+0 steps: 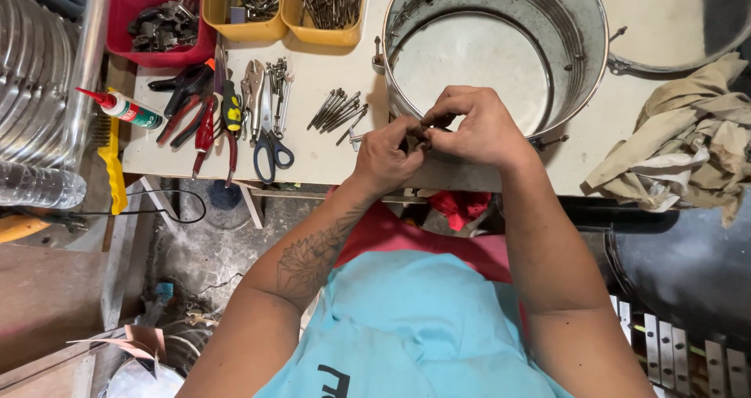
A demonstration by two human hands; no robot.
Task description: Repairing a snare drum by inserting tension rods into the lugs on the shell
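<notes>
I see both hands meeting at the near edge of the bench (328,151), just in front of the metal drum shell (501,46). My left hand (387,159) is curled narrow, fingers pinched onto a small dark metal part (420,137) that I cannot identify more closely. My right hand (479,128) is bent over it from the other side, fingertips closed on the same part, knuckles up.

The drum shell stands open-side up on the pale bench top, with small lugs and screws poking through its wall. Left of the hands lies a loose bundle of long screws (336,110). Further left sit blue-handled scissors (272,149), locking pliers (252,85), red-handled pliers (195,120) and a glue bottle with a red nozzle (125,110). Along the far edge stand a red bin (129,10) of dark fittings and yellow bins (227,7) of metal hardware. A crumpled beige cloth (688,140) lies at the right. Below the bench the floor is cluttered and dusty.
</notes>
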